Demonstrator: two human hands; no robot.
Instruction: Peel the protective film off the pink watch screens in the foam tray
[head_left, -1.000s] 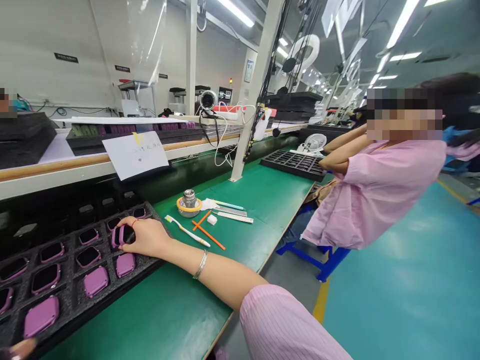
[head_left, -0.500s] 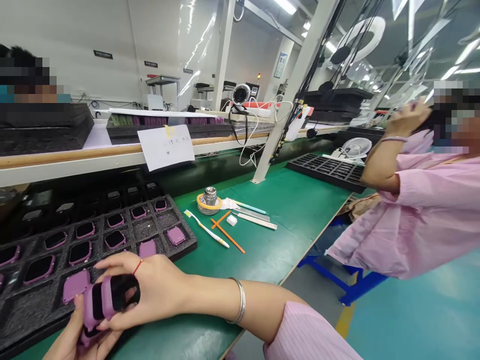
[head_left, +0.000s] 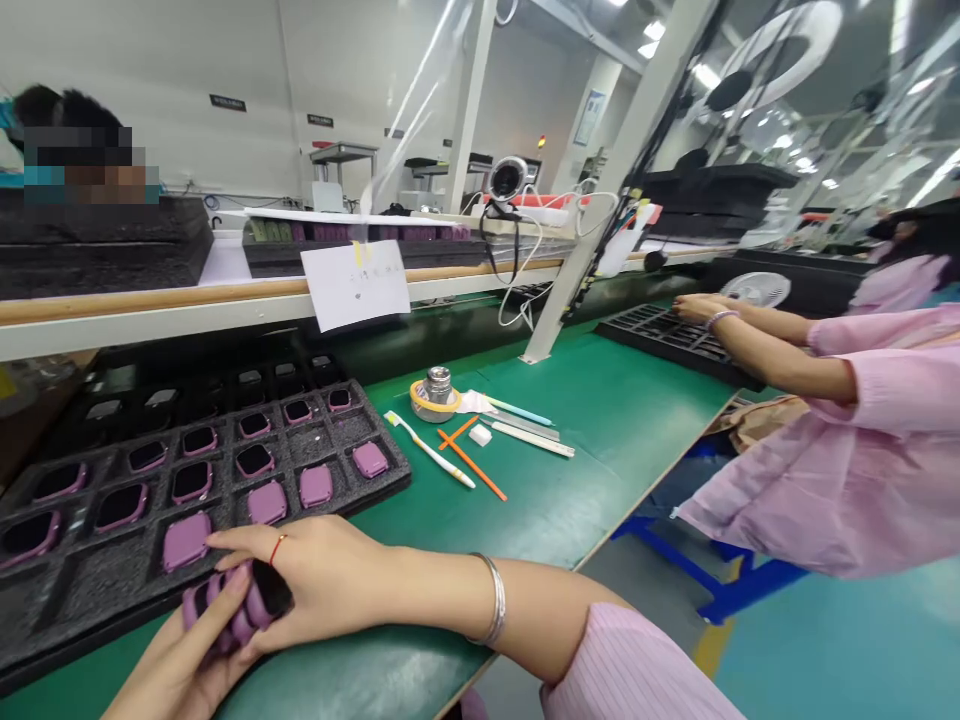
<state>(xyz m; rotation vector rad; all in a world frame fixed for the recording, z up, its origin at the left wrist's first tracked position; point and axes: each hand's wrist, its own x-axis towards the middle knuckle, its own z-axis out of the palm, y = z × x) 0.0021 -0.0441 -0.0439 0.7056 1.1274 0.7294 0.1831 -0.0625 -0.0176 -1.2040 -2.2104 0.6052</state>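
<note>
Both my hands hold one purple watch body [head_left: 247,605] with a black screen, low at the front edge of the green bench. My right hand [head_left: 322,580] wraps over it from the right, fingers curled, a red thread on one finger and a silver bangle on the wrist. From below left, my left hand [head_left: 180,660] cups the same piece. Just behind them lies a black foam tray [head_left: 105,590] with several purple watch bodies [head_left: 186,540] in its pockets, some face up, some face down.
A toothbrush [head_left: 431,452], orange sticks [head_left: 472,462], a small metal pot [head_left: 437,392] and white tools lie mid-bench. A co-worker in pink reaches to another black tray [head_left: 660,335] at the right. A paper sign [head_left: 356,283] leans on the shelf behind.
My right hand lifted a watch body out of the tray and brought it down to the front edge, where my left hand joined it. The co-worker lowered both arms to the far tray.
</note>
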